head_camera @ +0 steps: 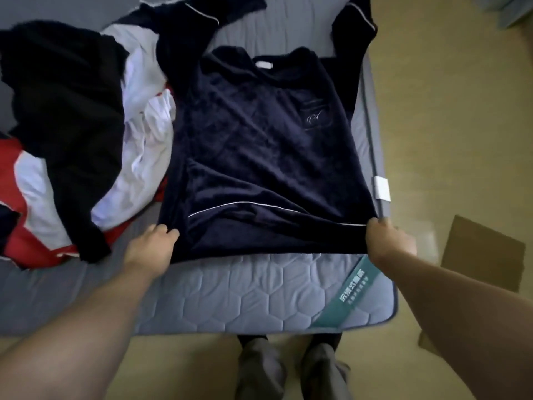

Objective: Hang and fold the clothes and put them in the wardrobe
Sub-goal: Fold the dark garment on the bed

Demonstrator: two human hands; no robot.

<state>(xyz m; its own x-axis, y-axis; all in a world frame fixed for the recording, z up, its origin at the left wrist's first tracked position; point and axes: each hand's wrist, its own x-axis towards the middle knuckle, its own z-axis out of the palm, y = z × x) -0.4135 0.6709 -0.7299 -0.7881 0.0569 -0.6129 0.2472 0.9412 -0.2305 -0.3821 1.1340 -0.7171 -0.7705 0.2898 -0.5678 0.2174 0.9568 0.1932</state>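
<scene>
A navy velvet top [259, 151] with thin white piping lies spread front-up on the grey quilted mattress [245, 295], collar at the far end. My left hand [153, 243] grips its lower left hem corner. My right hand [389, 238] grips the lower right hem corner, near the mattress edge. The hem is stretched taut between both hands. The sleeves reach out toward the far side, partly out of view.
A heap of other clothes lies to the left: a black garment [66, 116], a white one [144, 116] and a red-and-white one [26, 215]. Tan floor [450, 125] runs along the right, with a flat cardboard piece [481, 252]. My feet [291, 368] stand at the mattress end.
</scene>
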